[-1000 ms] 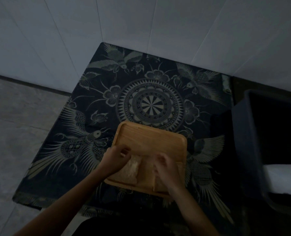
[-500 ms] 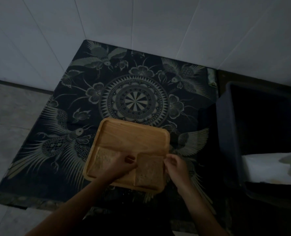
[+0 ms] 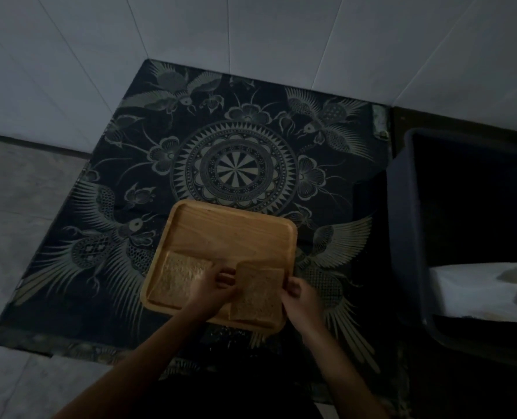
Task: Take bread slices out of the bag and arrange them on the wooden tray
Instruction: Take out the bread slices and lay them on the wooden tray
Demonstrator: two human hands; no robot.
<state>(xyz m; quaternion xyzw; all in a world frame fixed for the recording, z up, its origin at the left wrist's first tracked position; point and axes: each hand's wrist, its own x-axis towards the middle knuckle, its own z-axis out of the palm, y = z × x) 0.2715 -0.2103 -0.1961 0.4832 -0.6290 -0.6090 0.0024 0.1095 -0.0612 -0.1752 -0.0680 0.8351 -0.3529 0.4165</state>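
Note:
A square wooden tray (image 3: 230, 231) lies on a dark patterned cloth (image 3: 148, 189). Two brown bread slices lie side by side along its near edge: the left slice (image 3: 177, 276) and the right slice (image 3: 257, 294). My left hand (image 3: 213, 290) rests between them, fingers touching the right slice's left edge. My right hand (image 3: 301, 300) pinches that slice's right edge. Both hands are at the same slice, which lies flat or nearly flat on the tray. No bread bag is clearly in view.
A dark plastic bin (image 3: 462, 225) stands to the right of the cloth, with something white (image 3: 481, 291) in its near part. A white tiled wall (image 3: 251, 34) rises behind. Grey floor (image 3: 12, 219) lies to the left.
A second ago both hands covered the slices on the tray. The slices now lie spread apart, side by side, and my hands have settled on the right slice's edges. The view shifted.

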